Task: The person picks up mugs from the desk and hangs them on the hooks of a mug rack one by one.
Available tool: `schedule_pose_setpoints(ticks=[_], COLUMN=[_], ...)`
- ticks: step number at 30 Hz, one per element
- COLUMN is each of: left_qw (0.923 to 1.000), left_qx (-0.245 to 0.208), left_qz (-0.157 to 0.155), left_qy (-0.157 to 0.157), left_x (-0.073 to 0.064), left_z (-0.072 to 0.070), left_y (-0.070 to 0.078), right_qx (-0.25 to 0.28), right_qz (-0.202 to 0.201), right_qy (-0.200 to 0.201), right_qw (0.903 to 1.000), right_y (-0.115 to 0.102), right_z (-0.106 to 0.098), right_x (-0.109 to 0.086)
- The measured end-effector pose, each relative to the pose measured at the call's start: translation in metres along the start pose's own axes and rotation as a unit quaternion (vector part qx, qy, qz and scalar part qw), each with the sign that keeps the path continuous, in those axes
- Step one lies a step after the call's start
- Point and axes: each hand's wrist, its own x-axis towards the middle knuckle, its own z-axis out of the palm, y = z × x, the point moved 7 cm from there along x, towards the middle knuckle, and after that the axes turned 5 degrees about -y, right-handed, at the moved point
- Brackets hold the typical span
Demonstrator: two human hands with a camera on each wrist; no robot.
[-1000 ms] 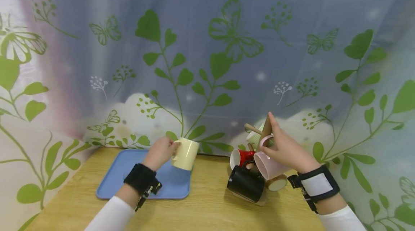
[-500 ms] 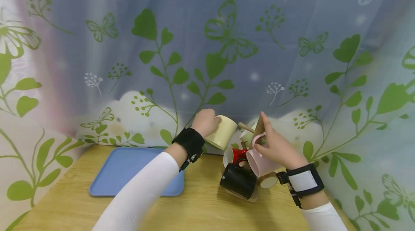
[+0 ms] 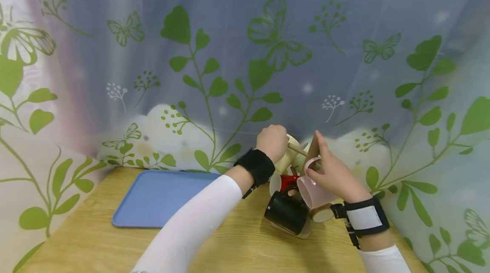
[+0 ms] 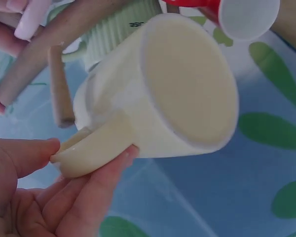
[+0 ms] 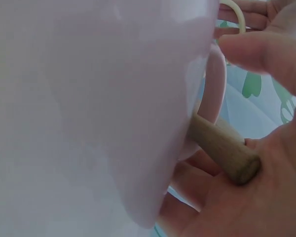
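My left hand grips a pale yellow mug by its handle, thumb on one side and fingers on the other. The mug is tilted, its base turned to the left wrist camera, close beside a bare wooden peg of a mug tree. My right hand holds the tree's wooden post near its top. Beneath that hand a pink mug hangs by its handle, and a peg end reaches my palm. A black mug, a red mug and a pale green ribbed mug surround the post.
A blue tray lies on the left of the wooden table. Low on the tree's right side shows a round, brown-edged mug. A patterned curtain rises right behind the table.
My left hand has carried the yellow mug from over the tray rightward to the mug tree, tilting it on the way. My right hand has kept its place on the post.
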Motion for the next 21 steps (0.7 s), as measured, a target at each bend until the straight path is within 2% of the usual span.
schedule_pose_setpoints(ticks=[5,8,13,17,21], left_qw=[0.9980,0.9952,0.9853,0.9721,0.9592], left_qx=[0.050,0.084,0.158,0.213,0.244], left_qz=[0.022,0.039,0.063,0.067,0.068], left_qy=[-0.031,-0.032,0.018,0.071,0.125], left_x=[-0.001,-0.004,-0.012,-0.021,-0.025], left_z=[0.003,0.004,0.007,0.015,0.024], left_y=[0.017,0.027,0.044,0.053,0.057], right_qx=[-0.001,0.000,-0.007,-0.007,-0.009], right_qz=[-0.001,-0.005,-0.016,-0.026,-0.031], right_qy=[0.000,0.003,0.016,0.024,0.032], right_qw=[1.0000,1.0000,0.9997,0.9994,0.9990], right_y=[0.000,0.000,0.000,-0.001,-0.002], right_z=[0.000,-0.001,-0.001,0.001,0.002], right_x=[-0.001,-0.003,-0.005,-0.005,-0.002])
